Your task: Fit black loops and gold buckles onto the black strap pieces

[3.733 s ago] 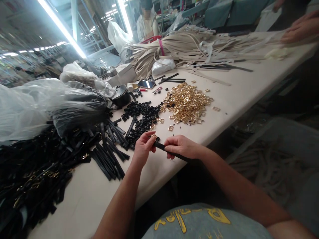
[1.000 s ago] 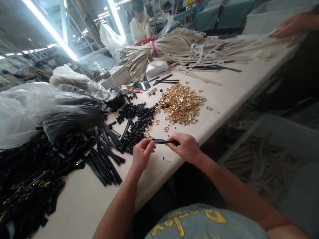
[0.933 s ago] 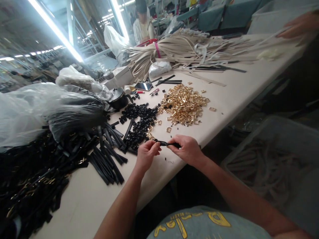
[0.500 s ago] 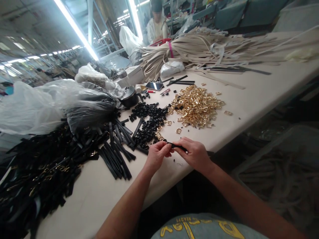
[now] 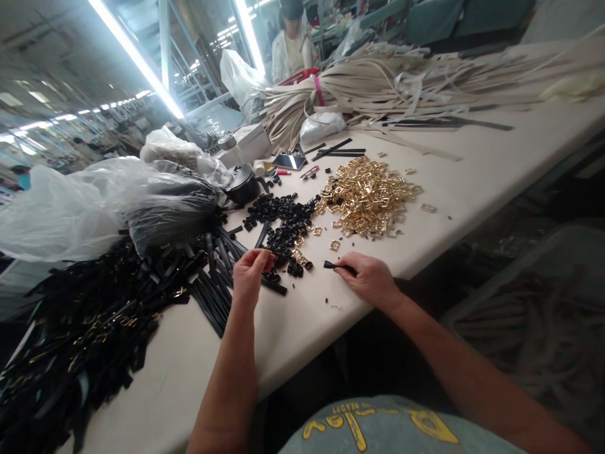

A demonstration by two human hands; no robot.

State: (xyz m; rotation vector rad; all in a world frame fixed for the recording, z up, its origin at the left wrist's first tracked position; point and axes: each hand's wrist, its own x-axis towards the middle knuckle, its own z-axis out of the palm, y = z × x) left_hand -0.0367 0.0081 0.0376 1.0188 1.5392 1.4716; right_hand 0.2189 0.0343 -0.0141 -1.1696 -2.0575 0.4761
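My right hand [image 5: 371, 277] rests at the table's near edge, its fingers pinched on the end of a thin black strap [image 5: 333, 265] that points left. My left hand [image 5: 250, 272] is closed in a pinch over the near edge of the pile of small black loops [image 5: 278, 221]; whatever it pinches is too small to name. A heap of gold buckles [image 5: 368, 197] lies just beyond both hands. Loose black straps [image 5: 215, 277] lie left of my left hand.
A large mass of black straps [image 5: 80, 328] and plastic bags [image 5: 85, 202] fill the left. Cream straps [image 5: 378, 82] are bundled at the back. A phone [image 5: 289, 161] and a black pot [image 5: 241, 183] sit mid-table. A grey bin [image 5: 534, 296] stands below right. A person sits far behind.
My left hand has let go of the strap and moved left to the black loop pile. My right hand still holds the strap. The other person's hand at the far right is gone from view.
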